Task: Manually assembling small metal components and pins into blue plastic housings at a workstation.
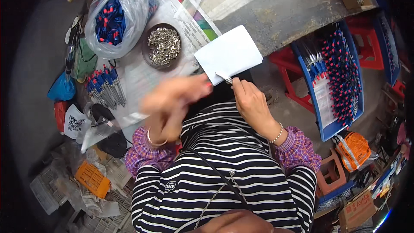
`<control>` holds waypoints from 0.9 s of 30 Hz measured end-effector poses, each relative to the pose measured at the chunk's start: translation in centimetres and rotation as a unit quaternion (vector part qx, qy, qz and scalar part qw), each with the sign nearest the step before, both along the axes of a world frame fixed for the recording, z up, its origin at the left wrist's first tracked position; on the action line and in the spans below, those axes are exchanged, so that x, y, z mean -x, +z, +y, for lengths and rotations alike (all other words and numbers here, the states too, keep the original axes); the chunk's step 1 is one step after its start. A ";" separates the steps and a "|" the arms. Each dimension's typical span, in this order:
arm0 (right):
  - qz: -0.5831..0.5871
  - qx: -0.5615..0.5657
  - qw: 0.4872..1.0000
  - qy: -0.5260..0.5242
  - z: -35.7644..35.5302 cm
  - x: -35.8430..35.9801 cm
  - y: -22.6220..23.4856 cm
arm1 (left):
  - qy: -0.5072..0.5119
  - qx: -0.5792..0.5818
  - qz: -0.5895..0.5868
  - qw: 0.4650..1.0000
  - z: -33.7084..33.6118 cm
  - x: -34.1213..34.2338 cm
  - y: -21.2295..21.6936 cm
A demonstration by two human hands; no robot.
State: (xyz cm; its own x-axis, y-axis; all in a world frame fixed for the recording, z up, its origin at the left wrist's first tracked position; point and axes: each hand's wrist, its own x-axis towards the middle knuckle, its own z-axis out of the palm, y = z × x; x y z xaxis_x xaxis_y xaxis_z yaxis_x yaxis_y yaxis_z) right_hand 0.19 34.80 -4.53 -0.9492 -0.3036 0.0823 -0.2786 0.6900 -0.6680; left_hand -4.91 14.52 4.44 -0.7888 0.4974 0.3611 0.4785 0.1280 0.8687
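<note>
My right hand is closed in a pinch around a slim, pale and silvery pen. Its thin end points up and left and lies over the lower edge of a white paper pad; whether it touches the paper I cannot tell. To the left of the pad, my left hand is smeared by motion, so its fingers and anything in them do not show clearly. Beyond that hand stands a dark round bowl full of small silvery metal pieces. Several blue pen parts with red ends and grey rods lie in a bunch farther left.
A clear plastic bag of blue and red pen parts stands at the far left of the table. At right, a blue tray with rows of similar pieces rests by a red stool. An orange basket sits at lower left.
</note>
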 end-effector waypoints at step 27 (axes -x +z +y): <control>-0.408 0.447 0.793 -0.065 -2.5 0.2 2.2 | 0.225 0.361 0.009 0.905 -10.5 -3.0 -2.4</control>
State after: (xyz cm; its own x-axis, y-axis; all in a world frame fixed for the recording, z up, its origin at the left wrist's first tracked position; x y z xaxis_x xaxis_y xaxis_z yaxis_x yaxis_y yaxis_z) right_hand 0.02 32.25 -2.36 -0.8159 -0.3644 -0.4490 0.5331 -0.1735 -0.8280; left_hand -1.92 4.00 2.04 -0.9673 0.2389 0.0850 0.2501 0.8440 0.4745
